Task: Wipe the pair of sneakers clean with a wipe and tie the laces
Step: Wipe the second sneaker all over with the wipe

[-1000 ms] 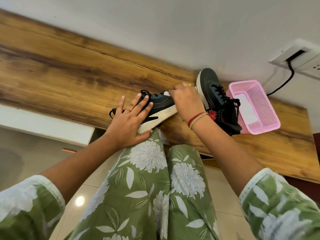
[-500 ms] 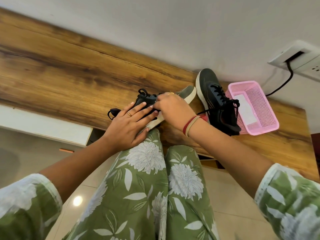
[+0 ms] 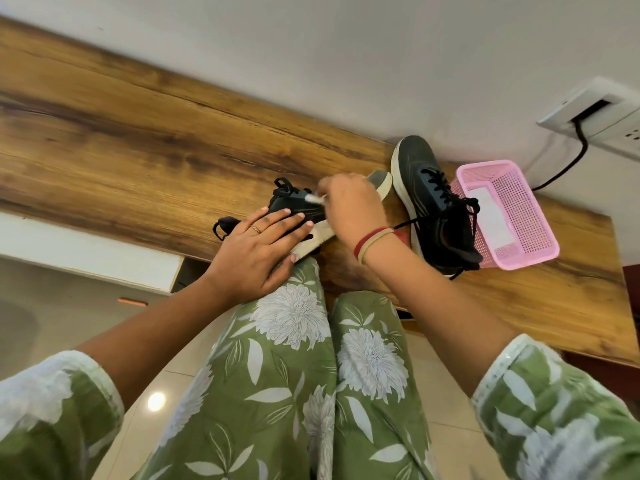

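Head view: the first sneaker lies on its side at the near edge of the wooden counter, pale sole toward me, with my left hand laid flat across its heel end, fingers straight and pressing down, gripping nothing. My right hand has its fingers curled, pinching a white wipe against the dark upper close to the laces. The second sneaker stands upright by the far edge, toe toward the wall, one lace trailing loose, just beside a pink basket toward the counter's right end.
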A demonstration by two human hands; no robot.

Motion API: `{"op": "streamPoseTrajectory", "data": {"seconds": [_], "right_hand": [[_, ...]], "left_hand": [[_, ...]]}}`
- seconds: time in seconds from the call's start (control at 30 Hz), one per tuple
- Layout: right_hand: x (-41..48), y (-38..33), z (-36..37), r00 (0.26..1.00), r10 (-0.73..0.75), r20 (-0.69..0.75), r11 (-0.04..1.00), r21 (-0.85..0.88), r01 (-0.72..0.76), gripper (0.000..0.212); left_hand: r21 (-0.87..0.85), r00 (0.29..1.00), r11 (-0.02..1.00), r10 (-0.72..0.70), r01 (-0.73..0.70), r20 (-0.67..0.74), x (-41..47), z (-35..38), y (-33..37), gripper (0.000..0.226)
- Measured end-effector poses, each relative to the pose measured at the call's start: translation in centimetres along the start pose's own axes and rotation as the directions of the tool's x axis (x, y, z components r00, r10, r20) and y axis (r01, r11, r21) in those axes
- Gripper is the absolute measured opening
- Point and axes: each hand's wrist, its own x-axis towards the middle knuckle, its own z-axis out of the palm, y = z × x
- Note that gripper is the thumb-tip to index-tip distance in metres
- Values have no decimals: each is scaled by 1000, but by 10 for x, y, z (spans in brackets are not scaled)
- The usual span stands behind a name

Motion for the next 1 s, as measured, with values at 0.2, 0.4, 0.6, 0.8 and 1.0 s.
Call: {"op": "streamPoseTrajectory", "data": {"seconds": [0.2,0.4,0.6,0.8,1.0], "right_hand": [[7,-2,2,999,-45,12,998,-35,45,26],[3,-11,-4,988,-61,144,965,261,22,20],[7,52,-16,958,245,-151,969,67,-238,28],[-26,45,0,956,248,-156,969,55,-242,30],[-75,40,15,931,323,-170,945,106,-309,20]], "left_hand": [[-28,999,1000,4,-5,-39,1,-1,2,49],[-35,998,999,-5,3,-64,1,-1,2,48],[-11,996,998,68,-68,57,4,-7,-10,53],[-24,988,992,127,-125,91,26,-25,-16,53],[118,994,992,-66,56,84,53,-13,28,69]]}}
